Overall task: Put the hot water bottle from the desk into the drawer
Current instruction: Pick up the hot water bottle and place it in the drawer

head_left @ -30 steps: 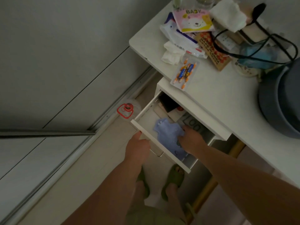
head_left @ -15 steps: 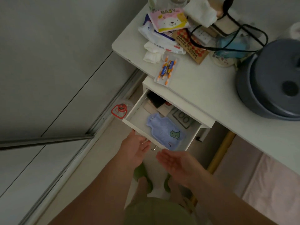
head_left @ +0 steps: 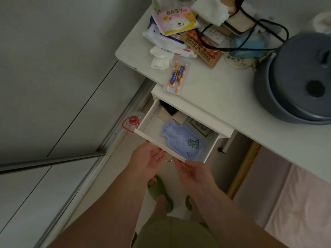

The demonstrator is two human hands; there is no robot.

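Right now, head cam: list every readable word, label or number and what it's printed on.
"BABY": on the pink and yellow packet with a bear face at the back of the desk.
"MADE IN CHINA": on the brown checked card beside it.
Print on the white wipes pack: too blurred to read.
Print on the batteries: too small to read.
Hot water bottle in the drawer: a dinosaur picture, no readable words.
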